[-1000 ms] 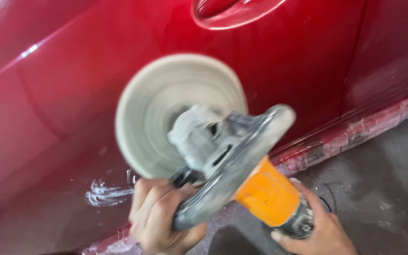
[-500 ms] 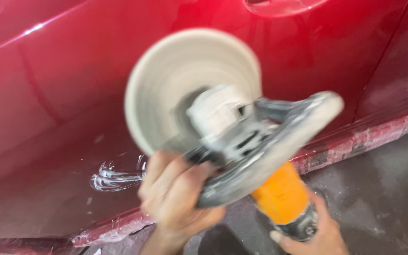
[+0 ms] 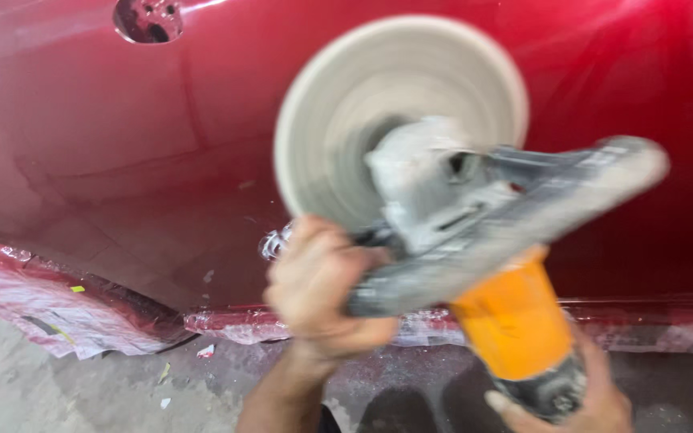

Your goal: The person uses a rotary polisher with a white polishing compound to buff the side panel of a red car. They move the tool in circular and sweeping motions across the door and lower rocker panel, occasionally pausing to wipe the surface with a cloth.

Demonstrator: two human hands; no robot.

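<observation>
I hold a rotary polisher (image 3: 515,317) with an orange body and a grey bow handle against a glossy red car door panel (image 3: 106,144). Its round white pad (image 3: 399,120) is blurred and lies flat on the paint. My left hand (image 3: 322,289) is wrapped around the grey bow handle at its lower left end. My right hand (image 3: 587,401) grips the dark rear end of the orange body at the bottom right. A small white smear of compound (image 3: 273,240) shows on the panel just left of my left hand.
Crumpled masking film (image 3: 58,313) with red overspray runs along the sill under the door. Below it lies a grey concrete floor (image 3: 50,385) with small scraps. An empty door-handle recess (image 3: 147,18) sits at the top left.
The view has shifted right along the door, so the handle recess now sits at the top left. The polisher and both hands appear larger and further right, with the pad still on the panel.
</observation>
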